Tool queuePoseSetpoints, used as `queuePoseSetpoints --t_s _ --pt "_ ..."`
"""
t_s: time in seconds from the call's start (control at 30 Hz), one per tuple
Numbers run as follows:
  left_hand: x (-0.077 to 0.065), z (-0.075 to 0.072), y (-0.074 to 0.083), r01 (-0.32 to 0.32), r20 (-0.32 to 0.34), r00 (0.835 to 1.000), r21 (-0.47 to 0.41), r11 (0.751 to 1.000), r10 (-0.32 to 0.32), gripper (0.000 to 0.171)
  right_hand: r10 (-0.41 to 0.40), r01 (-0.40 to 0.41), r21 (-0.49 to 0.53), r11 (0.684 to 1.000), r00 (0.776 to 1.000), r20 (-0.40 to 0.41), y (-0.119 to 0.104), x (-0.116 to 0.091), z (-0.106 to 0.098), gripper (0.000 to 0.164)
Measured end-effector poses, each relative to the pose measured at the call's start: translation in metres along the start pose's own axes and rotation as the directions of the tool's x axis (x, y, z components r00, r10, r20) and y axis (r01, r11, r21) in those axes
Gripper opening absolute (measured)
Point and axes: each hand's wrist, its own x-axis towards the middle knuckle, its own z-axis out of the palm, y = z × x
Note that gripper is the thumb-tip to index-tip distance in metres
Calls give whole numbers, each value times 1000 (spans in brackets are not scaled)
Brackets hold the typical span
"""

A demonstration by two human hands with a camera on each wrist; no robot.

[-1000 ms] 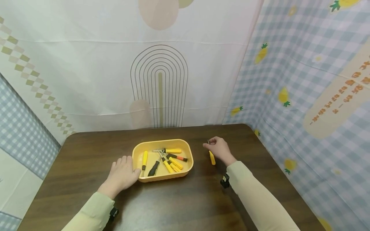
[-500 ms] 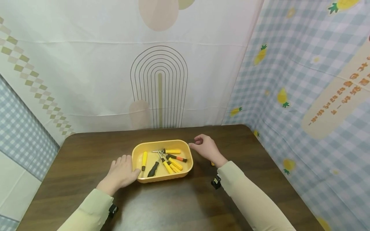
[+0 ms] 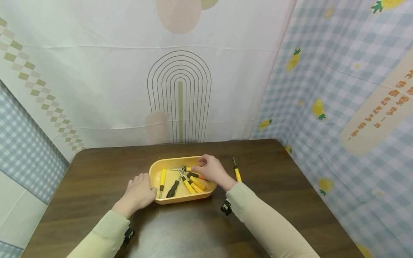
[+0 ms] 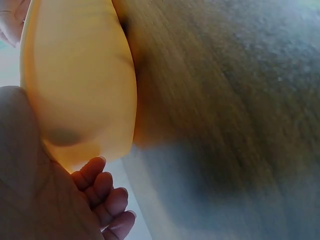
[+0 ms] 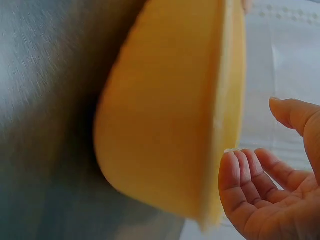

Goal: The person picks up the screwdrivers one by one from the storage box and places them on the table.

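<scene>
A yellow tray [image 3: 184, 199] with rounded corners is sitting near the middle of a dark wooden desk [image 3: 180, 225], its long sides running roughly along the desk's far edge. A person's left hand [image 3: 139, 192] is resting against the tray's left end, fingers lying fairly straight outside and the thumb reaching the rim's near corner. The right hand [image 3: 212, 170] is hovering over the tray's right end, holding nothing — in the right wrist view, thumb and curved fingers are standing well apart. Whether its thumb is touching the yellow handle [image 3: 188, 169] below is hard to tell.

Inside, a yellow-handled screwdriver [image 3: 163, 177] is lying near the left wall, and a black-handled screwdriver [image 3: 172, 190] is slanting beside it. More yellow-handled screwdrivers [image 3: 187, 185] are crowding the right half, shafts crossing, near a red-and-black handle [image 3: 194, 175] partly hiding under the right hand.

Outside, a lone screwdriver [image 3: 237, 174] is lying on the desk, well right of the tray — its tip pointing toward the far edge, its handle ending by the right sleeve [image 3: 255, 211]. A broad stretch of wood is opening between tray and person; a narrower strip is running behind it, where a white cloth [image 3: 113, 89] is hanging.
</scene>
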Motion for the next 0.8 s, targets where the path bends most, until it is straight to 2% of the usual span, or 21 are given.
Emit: queuePoseSetpoints --t_s 0.13,0.3,0.63,0.8 --pt "0 0 0 5 -1 1000 -4 1000 -5 36 -42 43 -7 999 999 34 0 0 19 48" --pt "0 2 -1 3 -2 1000 -6 1000 -3 36 -28 32 -47 998 997 73 -1 0 36 44" --pt "1 3 -2 9 -1 1000 5 1000 -9 38 29 -19 -75 997 990 139 -3 3 48 43" --pt "1 3 -2 9 0 1000 3 1000 -9 37 31 -16 -117 993 991 128 -4 6 52 41"
